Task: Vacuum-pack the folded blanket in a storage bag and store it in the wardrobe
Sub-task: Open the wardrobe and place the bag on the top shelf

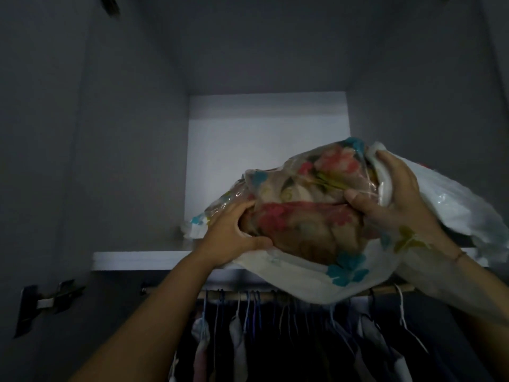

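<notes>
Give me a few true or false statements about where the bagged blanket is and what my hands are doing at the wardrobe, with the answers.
1. The left hand and right hand both grip the storage bag. True.
2. The bag is empty. False: a floral blanket shows through the plastic.
3. The bag lies on the floor. False: it is held up at the shelf, with its front overhanging the shelf edge.
4. Clothes hang from a rail below the shelf. True.
</notes>
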Motion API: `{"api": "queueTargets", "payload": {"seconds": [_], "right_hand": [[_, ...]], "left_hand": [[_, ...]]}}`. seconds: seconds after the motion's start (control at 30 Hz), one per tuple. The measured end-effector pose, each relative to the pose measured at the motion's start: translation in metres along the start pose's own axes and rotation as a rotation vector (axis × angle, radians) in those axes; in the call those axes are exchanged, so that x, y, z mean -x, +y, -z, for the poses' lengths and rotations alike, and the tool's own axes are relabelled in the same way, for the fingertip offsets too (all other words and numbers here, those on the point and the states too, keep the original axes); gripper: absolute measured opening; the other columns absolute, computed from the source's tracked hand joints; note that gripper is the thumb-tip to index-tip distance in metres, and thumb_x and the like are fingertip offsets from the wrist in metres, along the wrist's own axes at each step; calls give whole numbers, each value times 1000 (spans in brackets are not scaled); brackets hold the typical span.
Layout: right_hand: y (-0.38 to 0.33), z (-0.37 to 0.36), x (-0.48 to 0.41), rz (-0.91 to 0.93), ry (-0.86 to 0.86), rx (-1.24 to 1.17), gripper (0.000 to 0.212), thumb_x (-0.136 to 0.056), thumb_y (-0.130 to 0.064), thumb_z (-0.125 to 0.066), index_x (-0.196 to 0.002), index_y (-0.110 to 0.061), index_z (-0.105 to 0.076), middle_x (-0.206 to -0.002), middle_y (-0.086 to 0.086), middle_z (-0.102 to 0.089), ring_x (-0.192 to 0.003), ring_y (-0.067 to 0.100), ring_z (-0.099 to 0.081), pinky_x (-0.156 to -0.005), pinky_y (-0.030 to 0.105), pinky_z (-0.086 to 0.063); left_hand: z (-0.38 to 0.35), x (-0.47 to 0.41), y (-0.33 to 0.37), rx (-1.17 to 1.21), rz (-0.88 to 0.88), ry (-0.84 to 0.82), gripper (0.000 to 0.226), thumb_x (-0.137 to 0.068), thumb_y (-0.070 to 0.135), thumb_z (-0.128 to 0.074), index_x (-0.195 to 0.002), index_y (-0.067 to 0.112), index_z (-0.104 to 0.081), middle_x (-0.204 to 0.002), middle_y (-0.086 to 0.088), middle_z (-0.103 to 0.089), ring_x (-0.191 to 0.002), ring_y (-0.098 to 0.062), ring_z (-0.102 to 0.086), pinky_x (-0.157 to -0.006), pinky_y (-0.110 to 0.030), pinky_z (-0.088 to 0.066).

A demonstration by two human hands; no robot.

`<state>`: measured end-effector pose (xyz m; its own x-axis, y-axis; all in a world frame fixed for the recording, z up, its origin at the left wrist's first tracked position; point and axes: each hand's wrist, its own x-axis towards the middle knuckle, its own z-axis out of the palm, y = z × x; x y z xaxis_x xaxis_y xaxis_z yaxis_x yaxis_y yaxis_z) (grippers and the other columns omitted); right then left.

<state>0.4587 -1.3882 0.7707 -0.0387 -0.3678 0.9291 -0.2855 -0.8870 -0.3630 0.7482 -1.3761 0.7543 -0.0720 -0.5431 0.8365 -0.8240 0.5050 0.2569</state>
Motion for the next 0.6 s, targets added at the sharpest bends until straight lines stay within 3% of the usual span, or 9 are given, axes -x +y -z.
{"api": "queueTargets", "payload": {"seconds": [0.1,0.2,0.3,0.37,0.47,0.6], "right_hand": [[4,5,-4,-15,-26,-50,86,-65,-61,-65,-139,-44,-26,-149,-8,-26,-134,17,-31,-110,46,-32],[7,9,-6,-44,-36,-86,89,-57,-70,-67,-135,-50,-28,-147,-7,-30,-132,19,-37,-106,52,-37],[9,9,-4,-58,-35,-155,85,-60,-69,-71,-133,-56,-30,-146,-8,-33,-130,20,-41,-104,52,-39],[9,8,-2,-51,-14,-208,76,-69,-55,-74,-133,-54,-32,-145,-7,-34,-128,20,-43,-101,49,-43],[12,7,-2,-45,19,-218,69,-79,-37,-71,-136,-47,-32,-145,-6,-34,-127,20,-44,-94,38,-47],[13,8,-2,-50,-27,-252,77,-69,-53,-74,-133,-53,-33,-141,-3,-40,-122,22,-51,-96,49,-48]], "left_hand": [[-13,4,6,22,26,147,71,-44,75,-68,-102,36,-59,-105,13,-60,-96,-5,-56,-77,-22,-44],[-21,3,11,19,8,260,54,-48,78,-66,-73,33,-52,-79,14,-55,-72,4,-49,-57,-16,-32],[-27,0,10,1,-38,331,66,-53,85,-58,-67,21,-51,-70,6,-53,-64,-7,-46,-56,-28,-37],[-29,-2,8,1,-79,358,63,-62,79,-57,-67,16,-51,-67,4,-53,-62,-11,-46,-56,-33,-38],[-29,-4,10,-34,-162,427,48,-73,70,-53,-59,27,-36,-57,14,-38,-56,2,-35,-50,-22,-27],[-24,-7,13,-83,-260,479,49,-75,63,-61,-56,30,-29,-50,17,-29,-48,6,-30,-47,-19,-21]]}}
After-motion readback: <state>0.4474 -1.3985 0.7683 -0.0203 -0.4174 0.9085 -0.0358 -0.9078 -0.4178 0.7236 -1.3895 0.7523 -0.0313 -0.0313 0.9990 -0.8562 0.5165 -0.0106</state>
